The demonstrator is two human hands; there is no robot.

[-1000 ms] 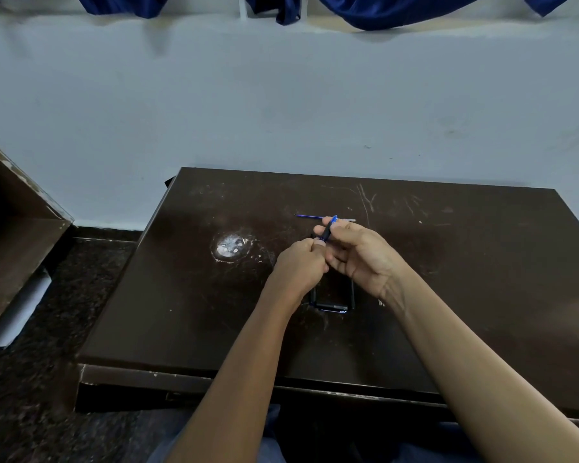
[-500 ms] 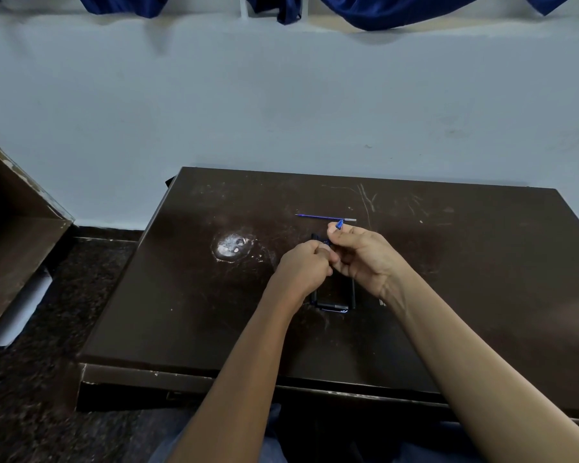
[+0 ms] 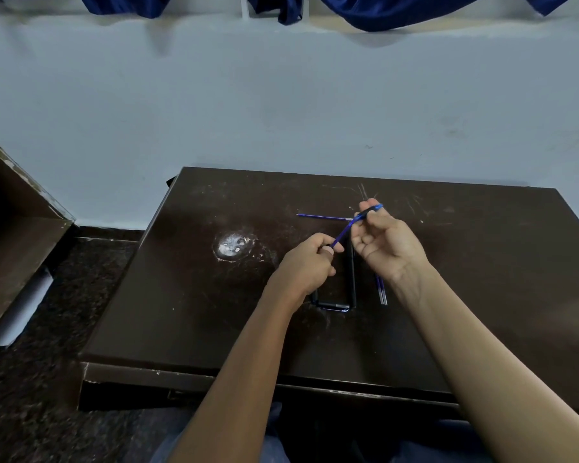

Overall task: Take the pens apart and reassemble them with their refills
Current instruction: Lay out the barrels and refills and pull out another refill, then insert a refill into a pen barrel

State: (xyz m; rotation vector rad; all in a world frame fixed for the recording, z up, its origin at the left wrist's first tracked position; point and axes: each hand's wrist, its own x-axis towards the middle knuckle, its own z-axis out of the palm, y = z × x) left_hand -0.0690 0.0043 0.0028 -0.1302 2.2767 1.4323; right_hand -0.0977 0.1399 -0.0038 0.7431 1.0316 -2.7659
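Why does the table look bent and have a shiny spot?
In the head view, the wide-angle lens bows the table edges; the pale spot looks like a worn patch catching light, not certain. The room is dim, and the blue refill between the hands looks slightly soft.

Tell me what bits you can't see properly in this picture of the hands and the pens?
- Head view: the left hand covers the lower end of the blue refill.
- The right hand hides most of the pen barrel; its grip there is partly covered.
- The right wrist hides the upper part of the two loose refills.
- The black frame is too dark to identify.
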